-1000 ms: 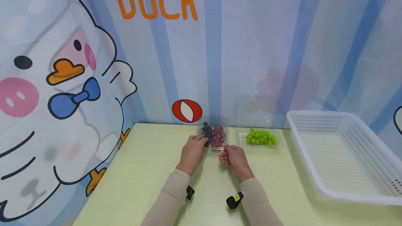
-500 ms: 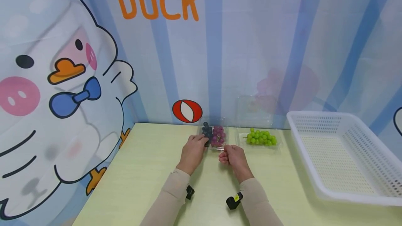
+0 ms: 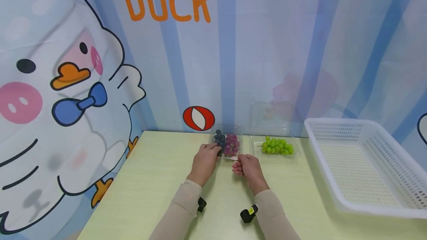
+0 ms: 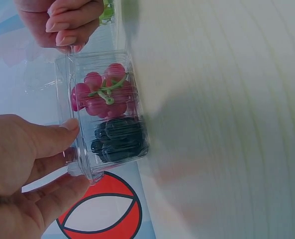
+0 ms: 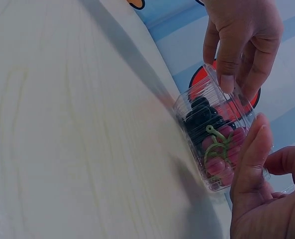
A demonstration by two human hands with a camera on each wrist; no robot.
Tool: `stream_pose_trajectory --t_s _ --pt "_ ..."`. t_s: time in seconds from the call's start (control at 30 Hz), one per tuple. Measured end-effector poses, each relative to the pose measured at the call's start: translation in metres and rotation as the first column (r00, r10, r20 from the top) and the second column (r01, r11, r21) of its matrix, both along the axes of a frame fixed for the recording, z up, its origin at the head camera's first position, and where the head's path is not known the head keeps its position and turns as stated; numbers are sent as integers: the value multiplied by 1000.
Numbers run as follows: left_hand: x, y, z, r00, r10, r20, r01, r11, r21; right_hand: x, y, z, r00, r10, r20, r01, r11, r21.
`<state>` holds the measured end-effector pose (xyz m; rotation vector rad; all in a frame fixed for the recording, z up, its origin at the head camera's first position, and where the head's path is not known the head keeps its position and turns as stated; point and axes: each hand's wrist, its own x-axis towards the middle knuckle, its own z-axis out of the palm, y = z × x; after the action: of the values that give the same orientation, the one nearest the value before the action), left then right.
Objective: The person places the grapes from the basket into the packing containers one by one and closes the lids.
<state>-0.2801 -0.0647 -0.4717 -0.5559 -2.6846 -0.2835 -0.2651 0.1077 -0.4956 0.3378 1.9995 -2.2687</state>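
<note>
A clear plastic clamshell box (image 4: pixel 137 79) with its lid over it stands on the table near the wall. Inside lie dark blue-black grapes (image 3: pixel 219 137) on the left and a bunch of purple-red grapes (image 3: pixel 232 144) with green stems on the right. My left hand (image 3: pixel 204 163) grips the left front corner, its thumb (image 4: pixel 55 139) along the rim in the left wrist view. At the right front corner, my right hand (image 3: pixel 252 167) pinches the rim, thumb and forefinger together and the other fingers curled. The left fingertips partly hide the dark grapes in the head view.
Right of this box, a second clear clamshell box (image 3: pixel 271 116) stands with its lid raised and holds green grapes (image 3: pixel 277 146). Farther right is a large white perforated basket (image 3: pixel 340 202). A cartoon-printed cloth (image 3: pixel 267 47) hangs along the table's back edge.
</note>
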Motion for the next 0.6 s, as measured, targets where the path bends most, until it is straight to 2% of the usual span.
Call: stream_pose_trajectory --t_s 0.2,0.6 --pt "0 0 0 1000 3 3 -3 1000 -1 2 -2 2 1000 -16 -2 16 1000 -1" --pt "0 -1 2 1000 -4 29 3 1000 14 3 -1 0 1000 -30 -2 30 997 72"
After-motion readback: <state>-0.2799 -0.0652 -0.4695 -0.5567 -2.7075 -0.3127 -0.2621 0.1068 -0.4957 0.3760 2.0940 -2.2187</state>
